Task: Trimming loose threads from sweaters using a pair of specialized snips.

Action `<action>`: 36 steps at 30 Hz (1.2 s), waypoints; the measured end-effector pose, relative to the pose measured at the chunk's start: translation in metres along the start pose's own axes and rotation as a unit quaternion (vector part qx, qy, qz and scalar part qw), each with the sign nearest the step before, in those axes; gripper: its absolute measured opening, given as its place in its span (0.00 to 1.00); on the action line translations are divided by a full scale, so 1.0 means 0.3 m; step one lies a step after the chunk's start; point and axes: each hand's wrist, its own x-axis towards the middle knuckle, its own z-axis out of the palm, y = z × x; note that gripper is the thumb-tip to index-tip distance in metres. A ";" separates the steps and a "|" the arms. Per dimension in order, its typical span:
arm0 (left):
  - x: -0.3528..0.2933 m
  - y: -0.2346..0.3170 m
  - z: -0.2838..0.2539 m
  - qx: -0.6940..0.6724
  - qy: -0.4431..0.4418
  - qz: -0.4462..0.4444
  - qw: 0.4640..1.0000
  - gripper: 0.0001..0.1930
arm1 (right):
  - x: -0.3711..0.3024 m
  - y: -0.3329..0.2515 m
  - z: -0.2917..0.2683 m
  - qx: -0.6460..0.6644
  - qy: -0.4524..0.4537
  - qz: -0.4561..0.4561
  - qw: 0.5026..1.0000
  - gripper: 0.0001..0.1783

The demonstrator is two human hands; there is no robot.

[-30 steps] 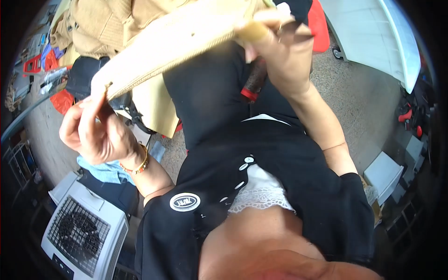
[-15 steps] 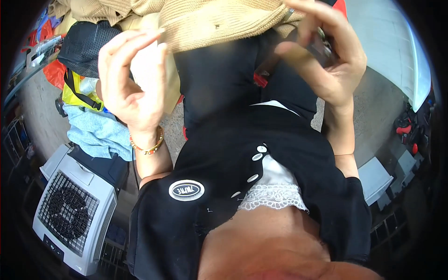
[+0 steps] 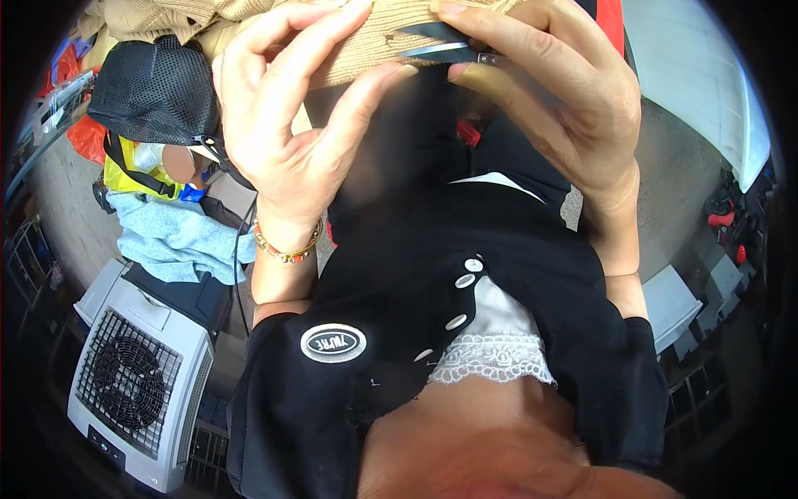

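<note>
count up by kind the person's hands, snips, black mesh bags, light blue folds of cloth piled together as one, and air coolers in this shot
left hand and right hand: 2
thread snips: 1
black mesh bag: 1
light blue cloth pile: 1
white air cooler: 1
Total: 6

Blue cloth [image 3: 170, 237] behind a white fan unit [image 3: 137, 374].

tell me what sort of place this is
Perhaps a garment workshop, though I can't be sure: the right hand holds snips by tan knitwear, a blue cloth lies to the left, and a fan unit stands nearby.
</note>
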 end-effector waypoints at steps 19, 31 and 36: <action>-0.016 -0.005 0.001 -0.002 0.002 -0.016 1.000 0.24 | 0.011 0.007 0.024 -0.009 0.015 -0.013 1.000 0.19; 0.010 -0.028 0.007 -0.014 0.005 0.030 0.999 0.23 | 0.015 0.055 -0.024 0.026 0.033 -0.008 0.999 0.27; 0.025 -0.026 -0.047 0.082 -0.022 0.075 0.994 0.19 | 0.021 0.159 -0.081 0.048 -0.003 0.010 0.999 0.23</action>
